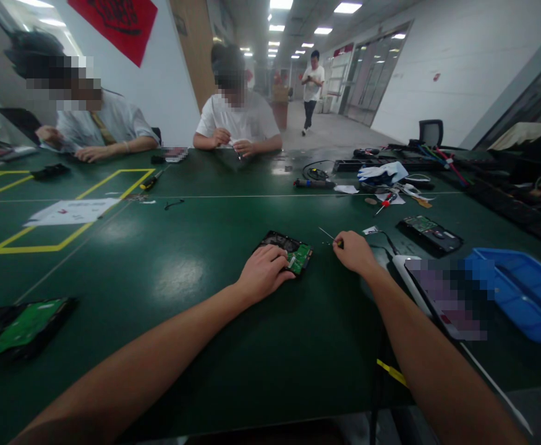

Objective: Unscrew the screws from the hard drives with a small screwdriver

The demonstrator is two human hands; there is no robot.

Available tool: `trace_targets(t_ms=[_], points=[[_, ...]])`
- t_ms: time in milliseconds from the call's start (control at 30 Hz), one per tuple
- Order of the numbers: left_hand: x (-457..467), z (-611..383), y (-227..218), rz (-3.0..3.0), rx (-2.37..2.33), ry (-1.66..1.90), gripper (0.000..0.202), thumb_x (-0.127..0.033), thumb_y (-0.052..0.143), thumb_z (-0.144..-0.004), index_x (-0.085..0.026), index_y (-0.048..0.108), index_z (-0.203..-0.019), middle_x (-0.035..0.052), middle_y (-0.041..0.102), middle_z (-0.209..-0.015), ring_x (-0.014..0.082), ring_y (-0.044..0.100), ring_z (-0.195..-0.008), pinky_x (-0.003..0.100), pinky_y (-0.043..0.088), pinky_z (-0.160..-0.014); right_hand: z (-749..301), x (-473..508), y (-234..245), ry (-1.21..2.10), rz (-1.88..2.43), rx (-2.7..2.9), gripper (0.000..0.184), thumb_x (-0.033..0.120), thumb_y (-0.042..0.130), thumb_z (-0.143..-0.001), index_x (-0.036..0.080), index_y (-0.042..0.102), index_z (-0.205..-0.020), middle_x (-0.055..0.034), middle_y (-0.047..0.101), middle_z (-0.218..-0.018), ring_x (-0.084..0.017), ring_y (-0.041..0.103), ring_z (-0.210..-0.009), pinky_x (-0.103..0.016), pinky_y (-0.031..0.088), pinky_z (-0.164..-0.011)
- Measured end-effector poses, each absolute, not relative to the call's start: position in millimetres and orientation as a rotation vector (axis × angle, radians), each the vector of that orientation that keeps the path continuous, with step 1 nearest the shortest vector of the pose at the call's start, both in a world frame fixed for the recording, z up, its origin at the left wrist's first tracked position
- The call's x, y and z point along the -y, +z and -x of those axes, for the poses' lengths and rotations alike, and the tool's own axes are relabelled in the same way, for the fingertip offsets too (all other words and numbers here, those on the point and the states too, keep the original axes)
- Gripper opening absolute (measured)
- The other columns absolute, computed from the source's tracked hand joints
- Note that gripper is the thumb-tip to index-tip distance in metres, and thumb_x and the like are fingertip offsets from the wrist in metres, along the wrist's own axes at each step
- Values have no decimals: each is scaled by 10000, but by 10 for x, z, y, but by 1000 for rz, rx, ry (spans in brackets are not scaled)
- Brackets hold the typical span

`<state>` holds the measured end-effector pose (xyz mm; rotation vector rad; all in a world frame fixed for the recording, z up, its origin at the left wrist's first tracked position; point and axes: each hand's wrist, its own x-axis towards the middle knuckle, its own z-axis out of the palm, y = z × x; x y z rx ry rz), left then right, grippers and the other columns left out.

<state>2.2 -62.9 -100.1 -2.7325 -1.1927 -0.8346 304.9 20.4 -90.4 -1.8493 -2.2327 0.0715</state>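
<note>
A hard drive [302, 254] with a green circuit board facing up lies on the green table. My left hand [264, 271] is closed over its near left part, with the fingers across the board and the thumb by the near edge. Just right of the drive, my right hand [354, 252] grips a screwdriver [328, 233]. Its thin shaft points up and left, apart from the drive, and most of the handle is hidden in my fingers. Several tiny bits, too small to name, lie on the table near the shaft.
Another hard drive [430, 235], a phone-like device [441, 296] and a blue tray [525, 296] are at the right. A drive with a green board [24, 327] lies at the near left. Tools and cables [386, 185] are spread beyond. Several people sit or walk across the table.
</note>
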Motion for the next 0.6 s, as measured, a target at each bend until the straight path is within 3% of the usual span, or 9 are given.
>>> trace_targets(t_ms=[267,600], points=[[620,-30,-993,2725,1221,-774,285,-467,643,-992,-186,678,-1029,86,677,-1068,255,642,-1037,447,500,-968,-3063,-221,-917,69,1840,2238,144,256,599,-958,178,716,-991,-124,696,-1054,-254,649,-958,-346,469,-820],[651,-38,-1011,2705,1288,-778,313,-443,656,-979,-215,640,-1193,103,648,-1221,284,633,-1112,467,526,-977,-3044,-203,-889,68,1847,2217,157,252,564,-975,162,688,-1006,-142,688,-1061,-265,642,-986,-351,460,-840]])
